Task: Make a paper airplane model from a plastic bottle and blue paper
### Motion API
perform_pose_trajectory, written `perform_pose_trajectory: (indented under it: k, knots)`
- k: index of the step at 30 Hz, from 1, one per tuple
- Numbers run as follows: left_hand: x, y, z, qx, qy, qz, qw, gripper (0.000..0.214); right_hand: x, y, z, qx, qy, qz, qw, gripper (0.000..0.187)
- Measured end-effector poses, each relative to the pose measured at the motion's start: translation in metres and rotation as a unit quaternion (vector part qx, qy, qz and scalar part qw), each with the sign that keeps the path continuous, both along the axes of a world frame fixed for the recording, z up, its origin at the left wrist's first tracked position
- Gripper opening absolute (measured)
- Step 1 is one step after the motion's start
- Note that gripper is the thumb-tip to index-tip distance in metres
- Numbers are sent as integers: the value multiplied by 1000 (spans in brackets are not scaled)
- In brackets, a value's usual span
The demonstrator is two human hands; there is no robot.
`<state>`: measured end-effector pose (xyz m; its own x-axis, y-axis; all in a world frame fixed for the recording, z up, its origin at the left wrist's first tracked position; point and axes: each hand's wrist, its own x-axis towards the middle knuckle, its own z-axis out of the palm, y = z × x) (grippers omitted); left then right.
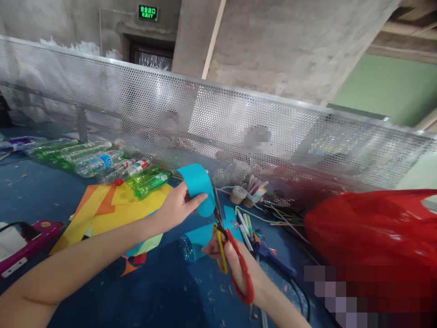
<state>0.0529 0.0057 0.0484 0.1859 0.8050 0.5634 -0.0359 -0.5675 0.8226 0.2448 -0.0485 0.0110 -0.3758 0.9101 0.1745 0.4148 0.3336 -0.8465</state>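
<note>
Scissors [229, 235], one pair, red and yellow handles: held in the right hand [234, 263], thumb through the red loop, blades upward against the right edge of the blue paper [197, 182]; how far the blades stood apart could not be told. Blue paper, one curled piece: pinched in the left hand [179, 207], raised above the blue surface [164, 291]. Bottle with blue band [201, 237], one: lying on its side just beyond the right hand. Markers [244, 228], several: near that bottle, to its right. Yellow and orange sheets [116, 207]: overlapping, left of the bottle. Plastic bottles [99, 161], clear and green: laid in a row beyond the sheets.
</note>
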Motion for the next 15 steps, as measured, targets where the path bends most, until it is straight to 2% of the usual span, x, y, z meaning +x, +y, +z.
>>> perform_pose_trajectory:
  k: [10,15]
  knots:
    - [1,-2,-2,-19,-7,-1,1000,19,-3,3,-2,-8,21,-2,1000,58]
    - [1,-1,-5,-24,-1,21,999,21,-5,2,-3,-48,14,-2,999,54]
